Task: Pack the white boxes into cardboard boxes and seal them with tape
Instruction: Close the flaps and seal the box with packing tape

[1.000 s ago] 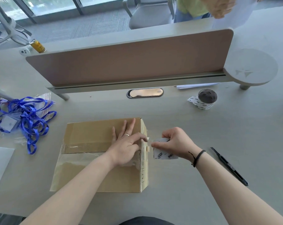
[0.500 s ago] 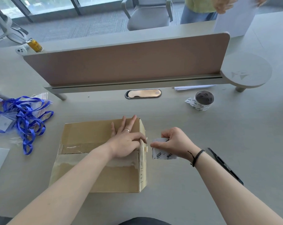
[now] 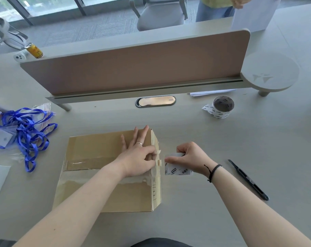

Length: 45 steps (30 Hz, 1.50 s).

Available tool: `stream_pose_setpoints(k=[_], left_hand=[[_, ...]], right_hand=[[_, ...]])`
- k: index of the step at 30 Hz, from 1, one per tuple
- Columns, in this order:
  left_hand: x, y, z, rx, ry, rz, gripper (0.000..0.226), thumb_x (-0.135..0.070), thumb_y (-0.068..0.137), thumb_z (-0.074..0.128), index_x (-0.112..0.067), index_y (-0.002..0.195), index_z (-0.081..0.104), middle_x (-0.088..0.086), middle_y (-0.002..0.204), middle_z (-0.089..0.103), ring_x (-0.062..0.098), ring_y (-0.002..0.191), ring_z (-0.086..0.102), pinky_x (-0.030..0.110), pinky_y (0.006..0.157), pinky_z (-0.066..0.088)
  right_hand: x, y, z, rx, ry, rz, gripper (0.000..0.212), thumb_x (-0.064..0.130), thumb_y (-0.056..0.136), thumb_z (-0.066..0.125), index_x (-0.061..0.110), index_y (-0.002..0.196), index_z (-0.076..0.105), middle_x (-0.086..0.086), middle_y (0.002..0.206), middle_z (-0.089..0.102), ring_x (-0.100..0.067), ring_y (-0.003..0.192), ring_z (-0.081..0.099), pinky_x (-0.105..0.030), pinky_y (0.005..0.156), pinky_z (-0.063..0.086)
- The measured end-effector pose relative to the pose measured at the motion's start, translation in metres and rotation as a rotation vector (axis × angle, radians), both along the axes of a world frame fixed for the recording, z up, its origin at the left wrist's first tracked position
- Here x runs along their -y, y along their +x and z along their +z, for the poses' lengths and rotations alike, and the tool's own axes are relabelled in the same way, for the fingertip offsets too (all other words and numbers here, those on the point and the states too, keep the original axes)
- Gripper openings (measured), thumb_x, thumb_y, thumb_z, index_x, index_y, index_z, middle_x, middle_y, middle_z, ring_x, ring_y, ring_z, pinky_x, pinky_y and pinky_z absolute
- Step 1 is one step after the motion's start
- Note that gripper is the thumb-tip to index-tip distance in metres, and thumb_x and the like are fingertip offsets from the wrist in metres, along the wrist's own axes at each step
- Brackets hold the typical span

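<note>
Box [image 3: 105, 172] sits mid worktop [image 3: 222, 220], same spot as before. My left hand [image 3: 137, 157] stays flat on top, thumb & index pinching at rt edge. Right hand [image 3: 190, 157] still grips tape [image 3: 178, 171] just beside box.

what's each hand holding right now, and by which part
The right hand pinches a printed tape strip by its top edge, beside the cardboard box. The left hand rests on the box top, thumb and forefinger pinching at its right edge.

Your left hand [image 3: 137, 162] wears a thin silver ring [image 3: 139, 143]; your right hand [image 3: 191, 158] has a black cord bracelet [image 3: 213, 171] at the wrist. Both forearms are bare.
</note>
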<state>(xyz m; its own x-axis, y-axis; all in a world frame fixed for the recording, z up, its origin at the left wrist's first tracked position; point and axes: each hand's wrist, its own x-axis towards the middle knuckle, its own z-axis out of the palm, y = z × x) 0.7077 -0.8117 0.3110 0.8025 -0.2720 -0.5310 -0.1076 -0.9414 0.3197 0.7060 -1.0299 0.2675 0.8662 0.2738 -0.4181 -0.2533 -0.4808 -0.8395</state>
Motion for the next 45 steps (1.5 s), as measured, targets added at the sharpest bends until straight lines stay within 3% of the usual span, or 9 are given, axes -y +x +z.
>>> stream_pose_setpoints(k=[6, 9, 13, 18, 23, 27, 33, 40, 45], left_hand=[[0.001, -0.005, -0.005, 0.038, 0.016, 0.036, 0.024, -0.037, 0.084, 0.057, -0.040, 0.099, 0.038, -0.015, 0.164, -0.026, 0.018, 0.148, -0.035, 0.059, 0.116, -0.022], [0.005, -0.008, -0.009, 0.072, 0.034, 0.062, 0.045, -0.041, 0.086, 0.054, -0.045, 0.124, 0.032, -0.017, 0.162, -0.028, 0.017, 0.147, -0.036, 0.057, 0.116, -0.024], [0.008, -0.014, -0.016, 0.150, 0.075, 0.094, 0.077, -0.054, 0.094, 0.047, -0.047, 0.153, -0.003, -0.017, 0.160, -0.033, 0.013, 0.146, -0.037, 0.053, 0.117, -0.025], [0.009, -0.018, -0.020, 0.186, 0.061, 0.154, 0.091, -0.045, 0.096, 0.050, -0.041, 0.155, -0.019, -0.015, 0.163, -0.028, 0.009, 0.148, -0.032, 0.048, 0.119, -0.023], [0.012, -0.019, -0.023, 0.233, 0.001, 0.230, 0.076, -0.041, 0.100, 0.043, -0.040, 0.157, -0.006, -0.020, 0.165, -0.016, 0.004, 0.150, -0.024, 0.043, 0.120, -0.022], [0.015, -0.020, -0.024, 0.264, -0.015, 0.246, 0.077, -0.033, 0.098, 0.048, -0.037, 0.159, 0.001, -0.018, 0.166, -0.012, 0.007, 0.152, -0.021, 0.043, 0.121, -0.021], [0.018, -0.016, -0.023, 0.173, 0.021, 0.176, 0.082, -0.025, 0.098, 0.046, -0.035, 0.159, -0.007, -0.007, 0.164, -0.029, 0.014, 0.148, -0.033, 0.048, 0.119, -0.023], [0.013, -0.015, -0.018, 0.110, 0.021, 0.129, 0.099, -0.030, 0.091, 0.060, -0.036, 0.158, -0.012, -0.012, 0.161, -0.034, 0.013, 0.148, -0.034, 0.048, 0.117, -0.024], [-0.007, -0.027, -0.015, 0.061, 0.053, 0.010, 0.112, -0.025, 0.081, 0.061, -0.048, 0.150, -0.023, -0.019, 0.157, -0.039, 0.007, 0.143, -0.040, 0.050, 0.119, -0.022]], right_hand=[[-0.002, -0.001, -0.013, -0.057, 0.007, -0.006, 0.068, 0.044, 0.071, 0.086, 0.024, 0.058, 0.023, 0.007, 0.058, 0.020, -0.015, 0.056, 0.021, -0.029, 0.050, 0.015], [-0.003, -0.001, -0.021, -0.087, 0.034, -0.022, 0.067, 0.045, 0.070, 0.087, 0.023, 0.058, 0.025, 0.005, 0.059, 0.023, -0.016, 0.056, 0.023, -0.029, 0.049, 0.016], [-0.007, 0.000, -0.029, -0.136, 0.052, -0.025, 0.066, 0.047, 0.069, 0.088, 0.023, 0.056, 0.028, 0.007, 0.056, 0.026, -0.014, 0.053, 0.027, -0.026, 0.047, 0.019], [-0.015, 0.001, -0.037, -0.165, 0.064, 0.001, 0.067, 0.050, 0.069, 0.088, 0.023, 0.054, 0.028, 0.013, 0.050, 0.025, -0.010, 0.048, 0.026, -0.026, 0.047, 0.018], [-0.015, 0.003, -0.042, -0.169, 0.065, 0.006, 0.068, 0.052, 0.067, 0.087, 0.024, 0.057, 0.026, 0.008, 0.057, 0.024, -0.015, 0.056, 0.026, -0.031, 0.052, 0.016], [-0.017, 0.004, -0.043, -0.158, 0.078, 0.011, 0.068, 0.052, 0.067, 0.087, 0.024, 0.057, 0.025, 0.007, 0.059, 0.024, -0.015, 0.057, 0.026, -0.030, 0.051, 0.017], [-0.020, 0.005, -0.046, -0.155, 0.086, 0.031, 0.072, 0.061, 0.061, 0.085, 0.024, 0.057, 0.023, 0.009, 0.058, 0.022, -0.015, 0.057, 0.023, -0.031, 0.053, 0.015], [-0.020, 0.001, -0.048, -0.145, 0.102, 0.092, 0.074, 0.059, 0.065, 0.088, 0.024, 0.056, 0.024, 0.011, 0.055, 0.022, -0.012, 0.051, 0.022, -0.030, 0.050, 0.015], [-0.023, -0.021, -0.052, -0.182, 0.159, 0.184, 0.071, 0.063, 0.071, 0.082, 0.024, 0.057, 0.024, 0.008, 0.059, 0.021, -0.012, 0.053, 0.020, -0.028, 0.050, 0.015]])
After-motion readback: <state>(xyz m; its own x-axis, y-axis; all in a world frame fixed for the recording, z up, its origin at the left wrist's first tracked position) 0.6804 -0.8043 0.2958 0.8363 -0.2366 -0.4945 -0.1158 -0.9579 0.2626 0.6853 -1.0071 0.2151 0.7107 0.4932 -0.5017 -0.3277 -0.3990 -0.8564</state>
